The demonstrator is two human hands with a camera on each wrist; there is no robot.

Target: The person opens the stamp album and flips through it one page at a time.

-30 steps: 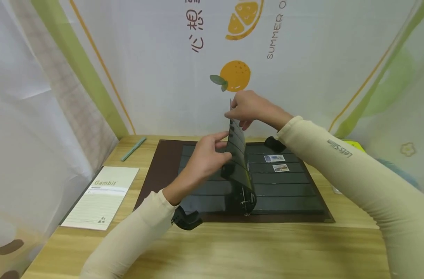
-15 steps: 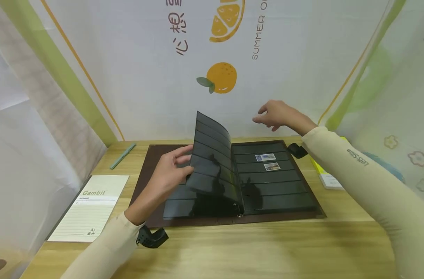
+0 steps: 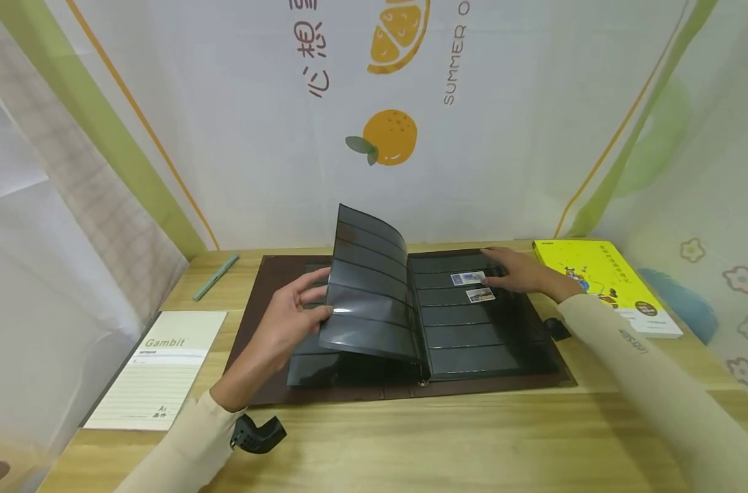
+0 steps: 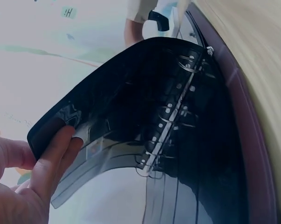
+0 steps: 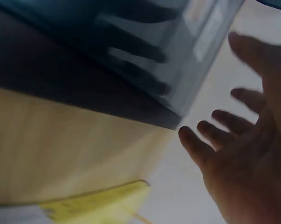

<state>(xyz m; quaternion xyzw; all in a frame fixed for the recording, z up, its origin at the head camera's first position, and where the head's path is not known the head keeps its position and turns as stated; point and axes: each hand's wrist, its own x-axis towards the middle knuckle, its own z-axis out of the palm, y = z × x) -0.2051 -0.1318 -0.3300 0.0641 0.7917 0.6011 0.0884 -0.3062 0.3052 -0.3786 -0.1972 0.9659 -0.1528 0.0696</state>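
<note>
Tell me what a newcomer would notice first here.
A black album page arches mid-turn over the open stamp album at table centre, pinched by the left hand. The right hand lies beside two stamps on the right page; a yellow book sits far right.

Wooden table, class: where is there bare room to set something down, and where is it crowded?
Bare wood runs along the near edge of the table, in front of the album. A smaller patch lies between the pen and notepad. The middle is crowded: album, both hands, yellow book.
</note>
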